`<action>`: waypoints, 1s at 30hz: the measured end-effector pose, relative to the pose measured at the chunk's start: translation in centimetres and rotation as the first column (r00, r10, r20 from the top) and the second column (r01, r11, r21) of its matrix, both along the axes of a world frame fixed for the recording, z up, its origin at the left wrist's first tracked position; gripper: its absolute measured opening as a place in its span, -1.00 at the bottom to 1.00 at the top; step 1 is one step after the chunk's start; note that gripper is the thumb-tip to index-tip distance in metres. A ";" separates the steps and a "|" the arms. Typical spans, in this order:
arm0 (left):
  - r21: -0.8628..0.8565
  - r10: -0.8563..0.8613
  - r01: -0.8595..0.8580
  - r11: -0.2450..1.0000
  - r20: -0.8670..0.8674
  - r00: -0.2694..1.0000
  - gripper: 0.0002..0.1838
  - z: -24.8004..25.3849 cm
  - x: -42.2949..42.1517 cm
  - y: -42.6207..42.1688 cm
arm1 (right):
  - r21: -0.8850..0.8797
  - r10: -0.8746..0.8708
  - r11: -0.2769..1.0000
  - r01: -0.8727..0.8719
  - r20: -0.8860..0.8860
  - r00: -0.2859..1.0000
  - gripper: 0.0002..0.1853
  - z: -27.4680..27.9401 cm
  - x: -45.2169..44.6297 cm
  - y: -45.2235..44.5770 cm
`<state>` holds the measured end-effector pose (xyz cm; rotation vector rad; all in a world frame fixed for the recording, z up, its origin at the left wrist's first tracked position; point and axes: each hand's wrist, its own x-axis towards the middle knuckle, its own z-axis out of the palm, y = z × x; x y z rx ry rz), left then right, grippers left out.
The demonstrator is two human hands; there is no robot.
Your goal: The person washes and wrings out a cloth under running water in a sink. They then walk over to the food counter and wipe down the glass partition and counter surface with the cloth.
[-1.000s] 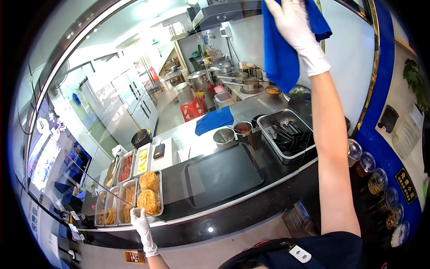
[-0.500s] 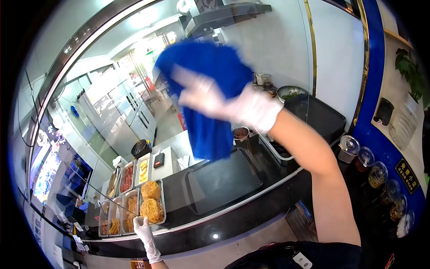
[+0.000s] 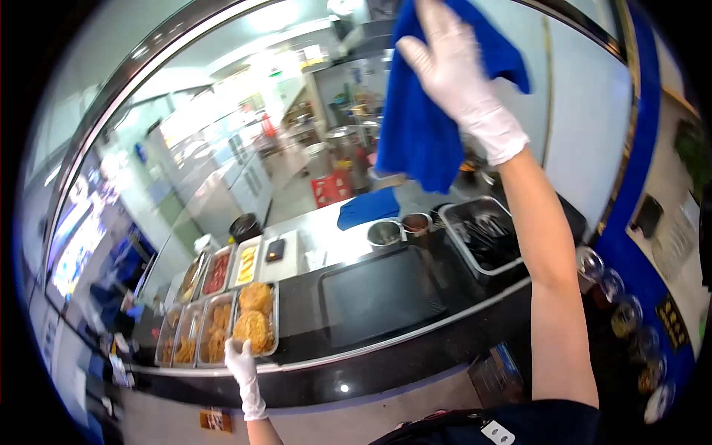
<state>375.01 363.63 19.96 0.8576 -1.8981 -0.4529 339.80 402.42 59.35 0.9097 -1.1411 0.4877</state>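
Note:
My right hand (image 3: 463,81), in a white glove, holds a blue cloth (image 3: 423,126) flat against the glass pane at the top centre. Its fingers are stretched over the cloth, the thumb spread to the side. Down at the counter's front edge my left hand (image 3: 241,363), also gloved, has its fingers closed in front of the tray of golden fried patties (image 3: 254,331). What those fingers grip, if anything, I cannot make out.
Metal trays of fried food (image 3: 217,330) and sausages (image 3: 217,271) stand at left. A black tray (image 3: 382,297) lies mid-counter, with a bin of dark utensils (image 3: 486,233) to its right. Another blue cloth (image 3: 368,208) lies behind. Lidded jars (image 3: 627,315) line the right.
My right hand has moved up and to the right with the blue cloth. My left hand stays at the counter edge. The view has shifted slightly.

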 end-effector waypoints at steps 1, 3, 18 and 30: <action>-0.006 0.000 0.000 1.000 0.005 1.000 -0.74 -0.2 0.3 -0.2 | -0.076 -0.106 0.990 0.117 0.133 0.985 -0.32 0.6 2.7 -1.3; -0.012 -0.009 0.009 1.000 0.038 0.999 -0.73 0.5 0.3 0.3 | -0.193 -0.234 0.939 0.285 0.250 0.940 -0.30 0.6 5.4 -4.1; 0.074 -0.036 0.042 0.996 -0.087 0.996 -0.72 0.5 -0.1 0.4 | 0.158 0.345 0.903 -0.401 0.292 0.892 -0.33 -1.3 17.8 -29.0; 0.077 -0.061 0.073 0.994 -0.144 0.988 -0.66 1.7 -1.0 2.6 | 0.199 0.097 0.972 -0.127 0.154 0.983 -0.40 0.7 16.7 -17.3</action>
